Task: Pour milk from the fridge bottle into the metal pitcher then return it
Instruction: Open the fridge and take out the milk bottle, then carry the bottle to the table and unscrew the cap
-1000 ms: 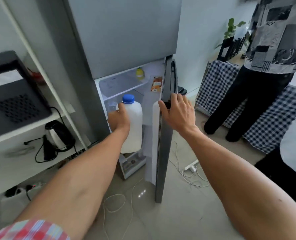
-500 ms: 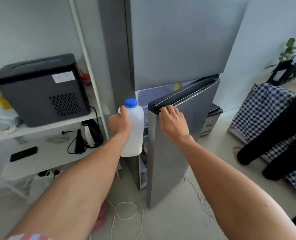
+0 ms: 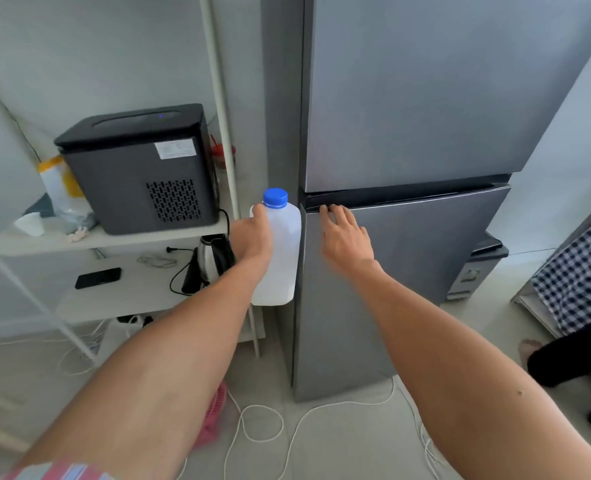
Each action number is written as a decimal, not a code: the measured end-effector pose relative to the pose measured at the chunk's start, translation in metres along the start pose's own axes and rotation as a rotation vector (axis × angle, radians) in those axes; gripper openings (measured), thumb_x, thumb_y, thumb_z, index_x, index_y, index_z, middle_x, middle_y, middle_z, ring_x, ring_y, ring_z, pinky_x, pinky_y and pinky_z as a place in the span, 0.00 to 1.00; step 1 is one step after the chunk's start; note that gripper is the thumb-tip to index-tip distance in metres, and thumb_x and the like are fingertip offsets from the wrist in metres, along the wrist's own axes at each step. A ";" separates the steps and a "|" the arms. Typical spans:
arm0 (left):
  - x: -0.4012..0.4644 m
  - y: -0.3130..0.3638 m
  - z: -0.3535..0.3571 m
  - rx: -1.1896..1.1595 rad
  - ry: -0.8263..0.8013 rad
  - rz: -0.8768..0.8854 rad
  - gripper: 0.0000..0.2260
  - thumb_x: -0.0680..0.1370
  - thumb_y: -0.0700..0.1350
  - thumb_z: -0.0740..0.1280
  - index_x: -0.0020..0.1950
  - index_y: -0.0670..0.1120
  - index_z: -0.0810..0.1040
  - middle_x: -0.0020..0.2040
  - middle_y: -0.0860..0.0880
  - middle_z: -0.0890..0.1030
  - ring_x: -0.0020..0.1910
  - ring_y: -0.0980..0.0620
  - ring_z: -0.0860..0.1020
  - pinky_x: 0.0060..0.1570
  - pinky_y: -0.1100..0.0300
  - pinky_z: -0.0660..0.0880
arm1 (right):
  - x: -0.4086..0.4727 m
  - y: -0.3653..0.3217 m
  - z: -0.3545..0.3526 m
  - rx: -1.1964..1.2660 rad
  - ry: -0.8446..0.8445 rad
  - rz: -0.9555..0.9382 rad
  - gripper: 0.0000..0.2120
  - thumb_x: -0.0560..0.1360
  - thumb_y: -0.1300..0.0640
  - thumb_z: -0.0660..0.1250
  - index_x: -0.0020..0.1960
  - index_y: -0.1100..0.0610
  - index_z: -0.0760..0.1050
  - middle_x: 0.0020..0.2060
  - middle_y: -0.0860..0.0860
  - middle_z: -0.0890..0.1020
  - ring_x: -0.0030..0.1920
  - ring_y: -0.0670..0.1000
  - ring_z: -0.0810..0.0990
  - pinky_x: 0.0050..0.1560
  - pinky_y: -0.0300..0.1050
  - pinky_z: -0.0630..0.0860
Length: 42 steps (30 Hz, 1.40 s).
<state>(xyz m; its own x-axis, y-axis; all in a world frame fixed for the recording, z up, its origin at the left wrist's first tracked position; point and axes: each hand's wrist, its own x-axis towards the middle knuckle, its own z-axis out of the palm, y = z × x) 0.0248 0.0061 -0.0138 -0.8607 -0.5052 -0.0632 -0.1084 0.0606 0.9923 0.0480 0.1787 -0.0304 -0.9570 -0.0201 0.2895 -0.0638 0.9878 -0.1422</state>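
A white plastic milk bottle (image 3: 282,258) with a blue cap is held upright in my left hand (image 3: 251,239), just left of the grey fridge (image 3: 425,133). The fridge's lower door (image 3: 408,271) is closed. My right hand (image 3: 344,233) lies flat on the door's top left corner, fingers spread and touching the dark gap under the upper door. No metal pitcher is in view.
White shelves (image 3: 114,239) on the left hold a black ice maker (image 3: 138,168), a kettle (image 3: 209,261) and a phone (image 3: 98,278). White cables (image 3: 263,420) and a pink item (image 3: 214,415) lie on the floor. Another person's leg (image 3: 571,358) and a checked cloth (image 3: 578,271) are at right.
The lower fridge door has swung closed under my right hand. My left hand has carried the milk bottle out and to the left of the fridge. My view has turned left.
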 end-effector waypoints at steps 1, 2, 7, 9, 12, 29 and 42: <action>0.001 0.000 0.001 -0.006 -0.001 0.001 0.20 0.74 0.53 0.64 0.31 0.47 0.58 0.28 0.51 0.64 0.28 0.48 0.62 0.30 0.57 0.60 | 0.004 0.000 0.001 0.000 -0.021 0.007 0.33 0.79 0.64 0.59 0.83 0.57 0.54 0.79 0.52 0.61 0.81 0.53 0.53 0.61 0.57 0.71; 0.001 0.001 0.001 -0.012 -0.001 0.000 0.19 0.74 0.53 0.64 0.31 0.47 0.57 0.28 0.51 0.63 0.29 0.48 0.61 0.31 0.57 0.60 | 0.007 -0.001 0.001 0.001 -0.040 0.016 0.34 0.79 0.64 0.59 0.83 0.57 0.53 0.79 0.52 0.59 0.81 0.53 0.51 0.61 0.58 0.70; 0.002 0.000 0.004 -0.047 -0.004 -0.010 0.19 0.74 0.52 0.64 0.32 0.48 0.56 0.27 0.53 0.61 0.29 0.49 0.60 0.31 0.57 0.58 | 0.015 -0.006 0.003 -0.020 -0.066 0.026 0.36 0.78 0.65 0.59 0.84 0.57 0.50 0.80 0.52 0.57 0.82 0.54 0.49 0.58 0.55 0.70; 0.001 0.000 0.005 -0.052 -0.004 -0.010 0.19 0.74 0.52 0.64 0.32 0.48 0.56 0.26 0.53 0.61 0.29 0.50 0.59 0.31 0.57 0.58 | 0.014 -0.006 0.003 -0.006 -0.079 0.022 0.37 0.78 0.65 0.59 0.84 0.57 0.49 0.81 0.52 0.55 0.82 0.54 0.47 0.61 0.56 0.71; -0.002 0.001 0.006 -0.041 -0.007 -0.011 0.20 0.74 0.53 0.64 0.32 0.48 0.56 0.25 0.54 0.60 0.28 0.50 0.59 0.30 0.58 0.57 | 0.012 -0.003 0.002 0.051 -0.088 0.008 0.36 0.79 0.66 0.58 0.84 0.57 0.49 0.82 0.53 0.53 0.83 0.54 0.46 0.65 0.58 0.69; -0.045 0.025 0.010 -0.059 -0.070 0.032 0.20 0.69 0.58 0.63 0.26 0.50 0.58 0.20 0.56 0.63 0.24 0.51 0.62 0.30 0.56 0.62 | -0.061 -0.013 0.039 1.389 -0.504 0.850 0.32 0.84 0.34 0.48 0.73 0.57 0.69 0.55 0.57 0.84 0.52 0.60 0.85 0.55 0.55 0.82; -0.102 0.022 0.055 -0.052 -0.268 0.019 0.21 0.69 0.60 0.65 0.27 0.48 0.60 0.24 0.54 0.65 0.27 0.49 0.63 0.31 0.58 0.61 | -0.099 0.034 0.022 1.561 -0.291 1.012 0.22 0.82 0.38 0.55 0.55 0.52 0.81 0.42 0.51 0.89 0.44 0.56 0.87 0.32 0.48 0.83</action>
<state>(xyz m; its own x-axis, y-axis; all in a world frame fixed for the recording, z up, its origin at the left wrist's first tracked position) 0.0826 0.1065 0.0082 -0.9641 -0.2579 -0.0640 -0.0715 0.0197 0.9972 0.1342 0.2107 -0.0851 -0.7940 0.2156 -0.5683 0.4746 -0.3642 -0.8013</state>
